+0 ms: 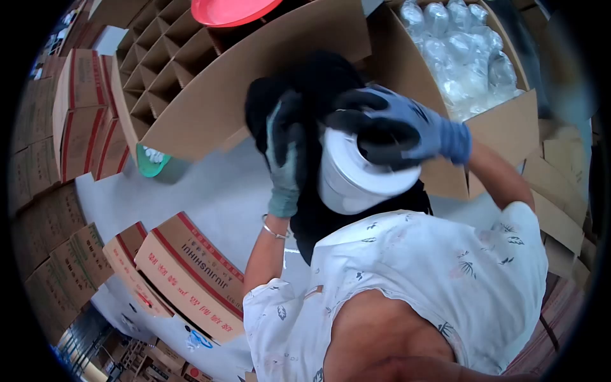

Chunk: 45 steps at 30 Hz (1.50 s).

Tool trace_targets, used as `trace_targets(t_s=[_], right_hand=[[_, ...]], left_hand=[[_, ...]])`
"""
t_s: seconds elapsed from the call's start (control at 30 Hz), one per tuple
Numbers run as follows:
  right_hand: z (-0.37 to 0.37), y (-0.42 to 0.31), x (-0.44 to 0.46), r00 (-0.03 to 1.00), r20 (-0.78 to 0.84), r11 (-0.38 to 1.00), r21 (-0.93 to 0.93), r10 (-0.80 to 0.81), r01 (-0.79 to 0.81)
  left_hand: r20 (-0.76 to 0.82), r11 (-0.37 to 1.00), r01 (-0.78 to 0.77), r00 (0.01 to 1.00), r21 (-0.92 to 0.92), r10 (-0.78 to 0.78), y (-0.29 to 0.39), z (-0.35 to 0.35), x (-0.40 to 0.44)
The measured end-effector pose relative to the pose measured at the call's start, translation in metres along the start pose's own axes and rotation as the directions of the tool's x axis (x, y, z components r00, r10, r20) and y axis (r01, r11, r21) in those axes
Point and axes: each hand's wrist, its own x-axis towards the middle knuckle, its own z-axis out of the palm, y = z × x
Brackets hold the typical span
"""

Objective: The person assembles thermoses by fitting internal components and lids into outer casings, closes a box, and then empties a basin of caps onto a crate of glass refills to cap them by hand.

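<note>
A white round tub (347,188) with a wide hole in its top rests on the black-trousered lap, tilted a little. My right hand (398,130), in a blue-grey glove with dark fingers, is over that hole. Its fingers are curled at the opening, and whatever they hold, if anything, is hidden. To the left of the tub, my left hand (285,149) wears a grey-green glove. Its fingers stretch away from me along the dark trousers, apart from the tub, and nothing shows in them.
Ahead stands a divided carton (254,76) with a red basin (235,9) on it. At right, an open carton (503,124) holds several clear-wrapped items (458,57). A green scoop-like dish (151,164) holds small white pieces. Printed cartons (191,274) stand at left.
</note>
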Motion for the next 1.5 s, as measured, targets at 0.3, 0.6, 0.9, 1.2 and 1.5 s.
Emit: trace_targets(t_s=[0.3, 0.6, 0.9, 1.2, 1.5], right_hand=[[-0.007, -0.07, -0.103, 0.577, 0.076, 0.582, -0.074, 0.813, -0.81], [0.062, -0.02, -0.12, 0.619, 0.041, 0.185, 0.937, 0.784, -0.297], [0.02, -0.014, -0.087, 0.688, -0.46, 0.762, 0.613, 0.56, -0.21], [-0.007, 0.025, -0.016, 0.714, -0.55, 0.842, 0.53, 0.434, -0.103], [-0.012, 0.061, 0.102, 0.882, -0.316, 0.801, 0.588, 0.351, -0.108]], left_hand=[[0.363, 0.669, 0.741, 0.639, -0.054, -0.678, 0.01, -0.01, -0.048], [0.525, 0.933, -0.227, 0.849, 0.28, 0.048, 0.075, 0.032, -0.026], [0.235, 0.974, 0.072, 0.964, 0.213, -0.123, 0.065, 0.046, 0.023], [0.043, 0.957, 0.257, 0.963, 0.131, -0.265, 0.087, 0.007, 0.073], [-0.112, 0.885, -0.239, 0.946, 0.399, 0.306, 0.084, -0.066, 0.06]])
